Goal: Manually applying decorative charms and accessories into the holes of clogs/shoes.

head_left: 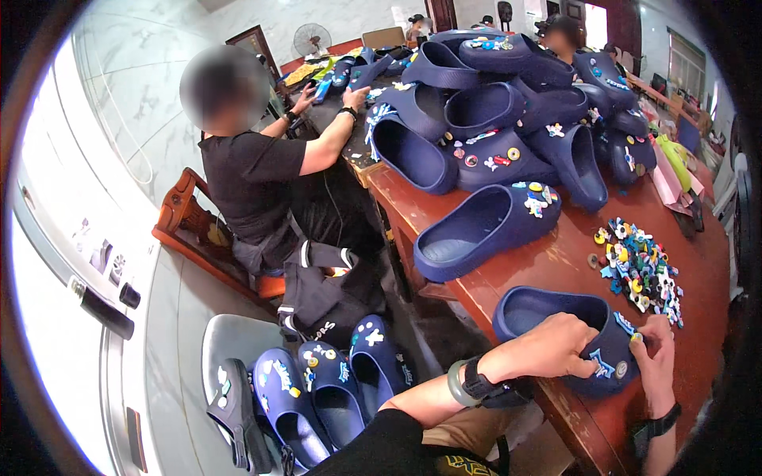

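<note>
A navy blue clog [528, 305] sits on the near edge of the red-brown table. My left hand [548, 347] grips its upper, with fingers reaching into the opening and the thumb beside a blue star charm [601, 365]. At the toe, my right hand [657, 357] is closed in a pinch on a small yellowish charm [637, 338]. Whether that charm is fixed in the clog, I cannot tell. A blue-and-white charm [625, 323] and a round grey one [621, 369] are on the upper. Beyond my right hand lies a heap of loose colourful charms [639, 266].
A single decorated clog [484, 226] lies ahead, before a tall pile of navy clogs [492, 103]. Several more clogs stand on a grey chair [230, 333] at lower left. A co-worker [254, 159] sits at the table's left side, handling clogs. The table edge [567, 432] is close to me.
</note>
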`<state>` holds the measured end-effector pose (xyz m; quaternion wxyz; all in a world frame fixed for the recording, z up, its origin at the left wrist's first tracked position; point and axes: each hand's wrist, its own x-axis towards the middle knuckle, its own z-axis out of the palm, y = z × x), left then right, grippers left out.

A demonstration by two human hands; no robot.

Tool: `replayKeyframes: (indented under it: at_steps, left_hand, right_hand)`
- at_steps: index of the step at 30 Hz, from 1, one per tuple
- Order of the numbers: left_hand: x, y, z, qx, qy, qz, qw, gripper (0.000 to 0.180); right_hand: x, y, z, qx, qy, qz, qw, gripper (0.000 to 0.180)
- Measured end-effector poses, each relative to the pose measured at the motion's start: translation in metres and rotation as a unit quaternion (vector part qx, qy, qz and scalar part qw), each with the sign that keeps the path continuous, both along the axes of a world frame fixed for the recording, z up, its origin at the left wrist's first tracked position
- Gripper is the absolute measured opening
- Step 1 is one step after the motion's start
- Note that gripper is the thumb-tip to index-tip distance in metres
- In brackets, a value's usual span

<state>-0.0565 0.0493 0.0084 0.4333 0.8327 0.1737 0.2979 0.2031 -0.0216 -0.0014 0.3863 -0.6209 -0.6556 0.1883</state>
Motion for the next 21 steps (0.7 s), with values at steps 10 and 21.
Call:
replayKeyframes:
  at_steps: [10, 21]
  left_hand:
    - [-0.008, 0.002, -0.002, -0.009, 0.073, -0.012, 0.997, 0.033]
    - [-0.005, 0.002, 0.005, -0.021, 0.088, -0.009, 0.996, 0.032]
  right_hand:
    - [-0.006, -0.004, 0.020, -0.070, 0.159, 0.110, 0.979, 0.013]
    - [-0.028, -0.012, 0.007, -0.021, 0.210, 0.024, 0.977, 0.013]
